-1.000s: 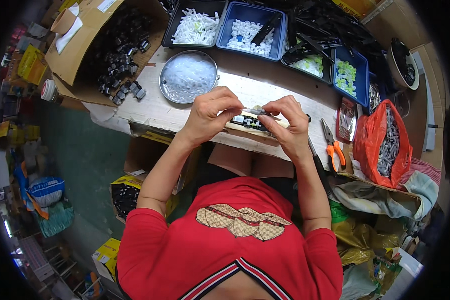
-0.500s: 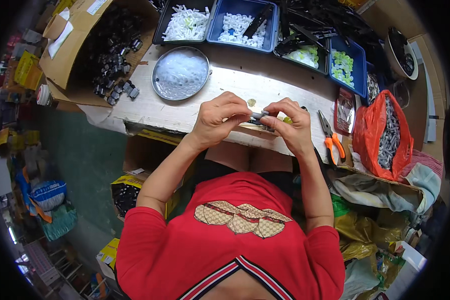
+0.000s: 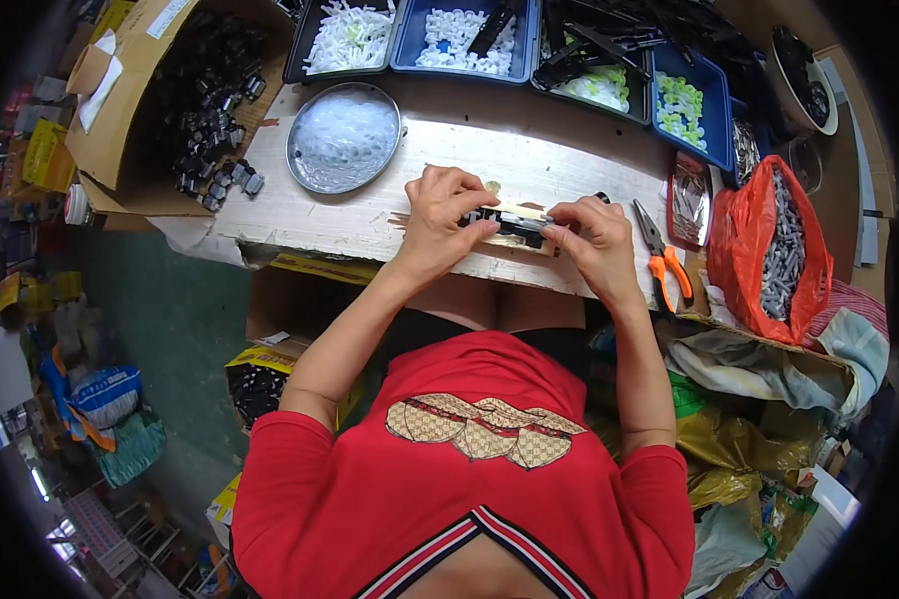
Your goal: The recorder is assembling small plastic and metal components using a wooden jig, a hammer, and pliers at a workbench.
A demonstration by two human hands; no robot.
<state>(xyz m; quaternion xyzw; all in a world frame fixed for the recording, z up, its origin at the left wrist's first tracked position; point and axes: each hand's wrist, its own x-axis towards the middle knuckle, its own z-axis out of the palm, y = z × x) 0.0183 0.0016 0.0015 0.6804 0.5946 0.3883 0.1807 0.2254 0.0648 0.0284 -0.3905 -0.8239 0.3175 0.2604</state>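
At the near edge of the workbench, a long black plastic part (image 3: 517,228) with white and grey pieces in it lies between my two hands. My left hand (image 3: 438,222) pinches the left end of this part between thumb and fingers. The thumb and fingertips of my right hand (image 3: 597,243) close at its right end, on what looks like a small grey piece (image 3: 546,224); my fingers partly hide it. Beneath the black part a pale block shows in places, mostly covered.
Pliers (image 3: 664,258) with orange handles lie right of my right hand, beside a red bag (image 3: 726,245) of grey parts. A round metal dish (image 3: 297,165) stands left. Blue trays (image 3: 531,72) of white pieces line the back; a cardboard box (image 3: 120,130) of dark parts stands far left.
My hands have moved apart, the right one outward to the right. The black part, mostly hidden before, now shows between them. The whole view has shifted slightly.
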